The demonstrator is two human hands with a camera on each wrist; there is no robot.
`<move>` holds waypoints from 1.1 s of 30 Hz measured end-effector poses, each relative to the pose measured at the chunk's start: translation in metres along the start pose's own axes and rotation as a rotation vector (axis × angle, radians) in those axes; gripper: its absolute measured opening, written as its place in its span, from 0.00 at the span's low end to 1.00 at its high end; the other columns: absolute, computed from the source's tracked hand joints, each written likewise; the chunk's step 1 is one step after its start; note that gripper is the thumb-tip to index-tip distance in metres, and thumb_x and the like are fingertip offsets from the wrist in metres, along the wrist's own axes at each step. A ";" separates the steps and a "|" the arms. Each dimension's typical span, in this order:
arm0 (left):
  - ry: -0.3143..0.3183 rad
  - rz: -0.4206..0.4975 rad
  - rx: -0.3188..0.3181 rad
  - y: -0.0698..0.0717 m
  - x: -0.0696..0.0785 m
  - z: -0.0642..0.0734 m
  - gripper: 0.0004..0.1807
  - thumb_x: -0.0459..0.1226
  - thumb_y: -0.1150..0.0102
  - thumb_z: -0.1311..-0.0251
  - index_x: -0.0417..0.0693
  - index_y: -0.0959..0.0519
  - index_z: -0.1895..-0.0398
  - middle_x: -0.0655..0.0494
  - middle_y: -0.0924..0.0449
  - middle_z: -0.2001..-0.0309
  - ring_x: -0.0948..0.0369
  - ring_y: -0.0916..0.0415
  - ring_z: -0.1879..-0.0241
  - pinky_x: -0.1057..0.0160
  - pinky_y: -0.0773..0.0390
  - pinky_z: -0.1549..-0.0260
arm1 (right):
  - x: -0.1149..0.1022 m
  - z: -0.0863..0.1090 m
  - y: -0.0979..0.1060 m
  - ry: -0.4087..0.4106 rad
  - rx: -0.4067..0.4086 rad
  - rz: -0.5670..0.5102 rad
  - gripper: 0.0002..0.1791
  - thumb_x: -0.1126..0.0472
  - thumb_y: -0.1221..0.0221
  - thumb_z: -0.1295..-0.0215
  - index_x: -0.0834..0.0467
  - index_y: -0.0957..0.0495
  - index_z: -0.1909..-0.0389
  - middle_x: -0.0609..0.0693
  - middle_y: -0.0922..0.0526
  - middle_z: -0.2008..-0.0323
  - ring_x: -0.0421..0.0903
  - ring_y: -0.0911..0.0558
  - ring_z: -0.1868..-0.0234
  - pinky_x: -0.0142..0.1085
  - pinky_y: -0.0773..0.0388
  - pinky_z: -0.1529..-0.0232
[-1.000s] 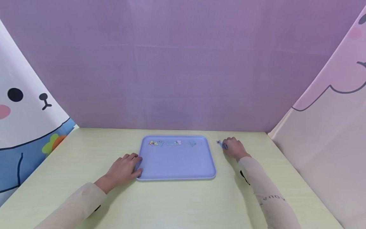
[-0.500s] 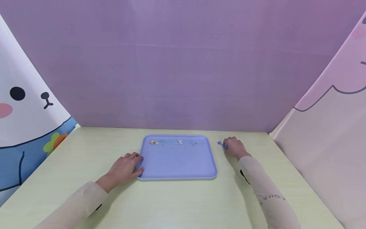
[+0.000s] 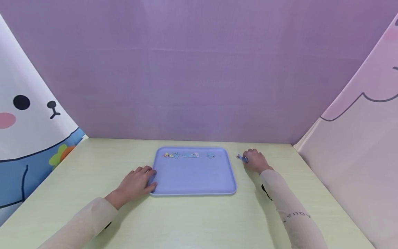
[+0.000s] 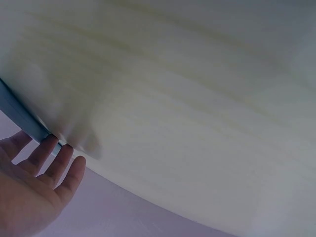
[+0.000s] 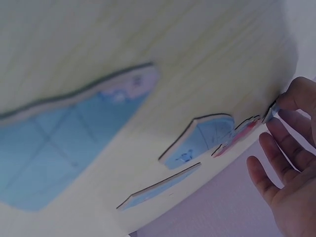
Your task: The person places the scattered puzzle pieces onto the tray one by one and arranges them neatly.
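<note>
A blue tray [image 3: 192,176] lies on the table, with flat picture puzzle pieces along its far side: a yellow-and-blue one [image 3: 171,155], a long blue one [image 3: 190,155] and a small blue one [image 3: 210,155]. My left hand [image 3: 135,183] rests at the tray's left edge, thumb and forefinger over the rim; in the left wrist view its relaxed fingertips touch the tray's side. Right of the tray, my right hand [image 3: 255,161] pinches a small blue puzzle piece [image 5: 269,114] between thumb and forefinger, close over the table.
In the right wrist view, more puzzle pieces lie by the right hand: a large blue one [image 5: 54,143], a smaller blue one [image 5: 200,140], a pinkish one [image 5: 239,136] and a thin-looking one [image 5: 160,186]. A purple wall [image 3: 199,86] stands behind the table [image 3: 186,221].
The head view has shifted slightly, moving the tray a little right in the picture. Both hands keep nearly the same places; the right hand stays at the pieces beside the tray.
</note>
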State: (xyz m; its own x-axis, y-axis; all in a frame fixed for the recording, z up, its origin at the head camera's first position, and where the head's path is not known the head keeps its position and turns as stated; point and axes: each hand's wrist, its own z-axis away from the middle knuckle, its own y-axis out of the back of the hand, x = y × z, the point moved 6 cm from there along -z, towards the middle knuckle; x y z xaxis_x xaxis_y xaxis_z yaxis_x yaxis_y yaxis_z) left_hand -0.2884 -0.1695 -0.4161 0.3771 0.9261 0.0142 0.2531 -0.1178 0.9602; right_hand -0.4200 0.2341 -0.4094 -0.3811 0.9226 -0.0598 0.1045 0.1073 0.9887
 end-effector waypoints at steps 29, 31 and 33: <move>0.009 -0.002 -0.017 -0.001 -0.001 0.000 0.26 0.51 0.43 0.47 0.43 0.25 0.50 0.46 0.25 0.50 0.49 0.27 0.53 0.49 0.23 0.63 | -0.012 0.002 0.017 0.100 0.077 0.043 0.16 0.63 0.36 0.57 0.59 0.20 0.63 0.53 0.23 0.63 0.52 0.28 0.62 0.47 0.27 0.64; 0.008 0.000 -0.015 0.000 -0.001 0.000 0.26 0.51 0.43 0.47 0.43 0.25 0.50 0.46 0.25 0.51 0.49 0.27 0.54 0.49 0.23 0.63 | -0.014 0.003 0.019 0.106 0.078 0.040 0.16 0.63 0.36 0.57 0.59 0.20 0.63 0.52 0.23 0.64 0.51 0.28 0.61 0.47 0.27 0.64; 0.006 0.000 -0.011 0.000 0.000 0.000 0.26 0.51 0.43 0.47 0.43 0.25 0.50 0.46 0.25 0.51 0.49 0.27 0.54 0.49 0.23 0.63 | -0.017 0.003 0.022 0.116 0.084 0.040 0.16 0.63 0.37 0.58 0.58 0.20 0.63 0.52 0.23 0.64 0.50 0.28 0.62 0.46 0.28 0.65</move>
State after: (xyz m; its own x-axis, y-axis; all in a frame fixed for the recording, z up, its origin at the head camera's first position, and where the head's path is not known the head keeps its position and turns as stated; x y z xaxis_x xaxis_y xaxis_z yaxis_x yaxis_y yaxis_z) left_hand -0.2885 -0.1698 -0.4157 0.3714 0.9284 0.0161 0.2429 -0.1139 0.9633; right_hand -0.4087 0.2216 -0.3873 -0.4783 0.8782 0.0007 0.1962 0.1061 0.9748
